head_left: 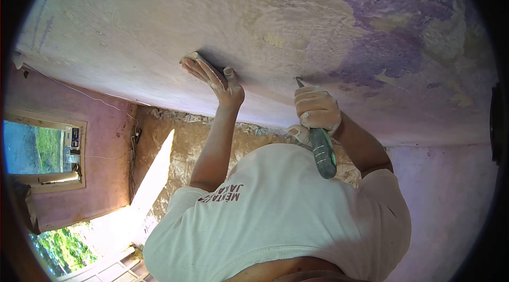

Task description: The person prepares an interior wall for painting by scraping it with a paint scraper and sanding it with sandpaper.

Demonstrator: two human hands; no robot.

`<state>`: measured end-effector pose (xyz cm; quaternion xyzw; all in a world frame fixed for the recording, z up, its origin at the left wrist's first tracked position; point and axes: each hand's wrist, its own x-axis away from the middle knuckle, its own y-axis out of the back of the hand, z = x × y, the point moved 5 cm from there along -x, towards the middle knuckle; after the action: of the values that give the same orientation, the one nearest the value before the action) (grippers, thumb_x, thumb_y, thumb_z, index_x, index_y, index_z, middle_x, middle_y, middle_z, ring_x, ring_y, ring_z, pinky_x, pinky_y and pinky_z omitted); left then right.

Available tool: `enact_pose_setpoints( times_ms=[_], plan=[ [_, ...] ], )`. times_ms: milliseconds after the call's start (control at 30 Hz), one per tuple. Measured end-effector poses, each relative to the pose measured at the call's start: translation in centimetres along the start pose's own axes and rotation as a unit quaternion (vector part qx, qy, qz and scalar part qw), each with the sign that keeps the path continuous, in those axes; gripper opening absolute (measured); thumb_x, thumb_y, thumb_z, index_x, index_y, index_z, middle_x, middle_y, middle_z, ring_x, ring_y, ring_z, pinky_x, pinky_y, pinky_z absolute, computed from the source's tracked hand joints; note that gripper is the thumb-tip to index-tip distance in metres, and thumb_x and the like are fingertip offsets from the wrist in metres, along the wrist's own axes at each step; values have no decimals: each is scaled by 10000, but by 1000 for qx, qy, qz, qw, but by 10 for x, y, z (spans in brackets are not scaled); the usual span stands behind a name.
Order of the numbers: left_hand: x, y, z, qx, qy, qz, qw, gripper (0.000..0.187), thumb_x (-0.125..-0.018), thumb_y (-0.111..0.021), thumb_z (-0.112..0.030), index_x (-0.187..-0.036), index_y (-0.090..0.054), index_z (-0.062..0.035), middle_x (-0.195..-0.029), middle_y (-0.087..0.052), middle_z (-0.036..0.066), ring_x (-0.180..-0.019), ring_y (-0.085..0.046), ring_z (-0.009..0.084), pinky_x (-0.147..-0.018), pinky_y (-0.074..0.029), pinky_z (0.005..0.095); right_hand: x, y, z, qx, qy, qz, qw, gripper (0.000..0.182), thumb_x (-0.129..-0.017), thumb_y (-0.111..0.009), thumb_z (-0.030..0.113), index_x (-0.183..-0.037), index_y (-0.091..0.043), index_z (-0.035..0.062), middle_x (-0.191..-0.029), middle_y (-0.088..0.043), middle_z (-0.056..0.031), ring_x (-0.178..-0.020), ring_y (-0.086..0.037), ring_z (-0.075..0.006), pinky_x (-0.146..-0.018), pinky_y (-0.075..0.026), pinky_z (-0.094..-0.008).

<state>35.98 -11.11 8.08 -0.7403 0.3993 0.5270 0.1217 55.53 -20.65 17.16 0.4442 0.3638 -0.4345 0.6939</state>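
Observation:
My left hand lies against the patchy plastered surface, fingers stretched out and thumb apart. Pale dust coats its fingers; whether anything thin is under the palm is hidden. To its right, my right hand is closed around a hand tool with a dark green and black handle. The tool's narrow metal tip points up and meets the surface, or nearly so, just beyond my knuckles. Its exact kind does not show. White dust covers these fingers too.
Purple paint remains in patches on the plaster. A pink wall at left holds a window, with a loose cable along it. Beyond my arms lies a rough brown surface with a bright sunlit patch.

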Motion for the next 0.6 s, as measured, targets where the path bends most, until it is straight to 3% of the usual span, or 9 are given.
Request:
enact_pose_setpoints(
  times_ms=[100, 200, 333, 433, 600],
  plan=[
    [0, 0, 2, -4, -14, -2, 1000, 652, -1018, -326, -374, -1520, -28, -84, -1567, 80, 212, -1429, 129, 425, -1101, 99, 603, -2, 2, 14, -34, 9, 56, 998, 335, -744, -687, -8, -601, -392, 56, -532, -384, -44, -414, -382, -203, -400, -288, -331],
    [2, 0, 4, -16, 13, 25, 999, 712, -1010, -333, -392, -1505, 33, -33, -1560, 128, 211, -1424, 161, 412, -1117, 72, 585, -1, 2, 8, -14, 33, 41, 999, 347, -623, -683, -28, -531, -368, 87, -521, -327, -26, -414, -363, -189, -406, -250, -338],
    [2, 1, 3, -10, 2, 19, 1000, 691, -1012, -334, -385, -1510, 10, -51, -1560, 112, 218, -1426, 151, 417, -1111, 83, 590, -4, 4, 7, -9, -24, 35, 999, 330, -624, -696, -24, -544, -392, 75, -532, -334, -38, -419, -364, -209, -414, -255, -342],
    [0, 0, 2, 2, -8, -2, 1000, 660, -1014, -348, -364, -1519, -39, -73, -1562, 81, 229, -1429, 129, 429, -1099, 102, 598, -6, 0, 23, -67, 22, 67, 995, 325, -629, -709, -12, -554, -401, 60, -536, -329, -53, -422, -364, -229, -420, -253, -350],
    [0, 0, 0, 11, -2, -2, 1000, 657, -1015, -351, -353, -1518, -37, -70, -1563, 84, 228, -1429, 127, 430, -1101, 102, 594, -6, 6, 4, -22, -24, 32, 999, 341, -631, -717, -3, -545, -393, 61, -533, -333, -50, -422, -365, -221, -419, -254, -348]
  ],
)
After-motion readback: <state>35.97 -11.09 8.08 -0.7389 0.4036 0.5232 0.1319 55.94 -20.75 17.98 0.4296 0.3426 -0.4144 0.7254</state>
